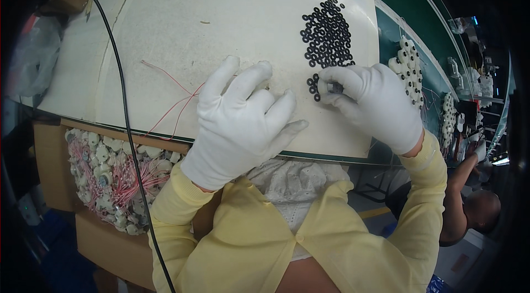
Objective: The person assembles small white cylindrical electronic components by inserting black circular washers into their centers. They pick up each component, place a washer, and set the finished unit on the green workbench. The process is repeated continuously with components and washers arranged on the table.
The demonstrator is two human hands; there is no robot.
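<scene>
My left hand (237, 119), in a white glove, is over the table near its front edge with fingers spread and slightly bent. Thin red and pale wires (185, 100) run out from beneath it to the left; whatever they join under the palm is hidden. My right hand (375, 100), gloved too, pinches a small grey piece (334, 88) between thumb and fingers, partly covered by them. Right beside those fingertips lie a few loose black rings (313, 88). Just beyond spreads a larger pile of black rings (327, 33).
A cardboard box (55, 169) at the lower left holds many white parts with pink wires (118, 177). A black cable (122, 83) crosses the left side. White parts with black centres (408, 69) stand in rows at right. A co-worker (469, 210) sits at far right.
</scene>
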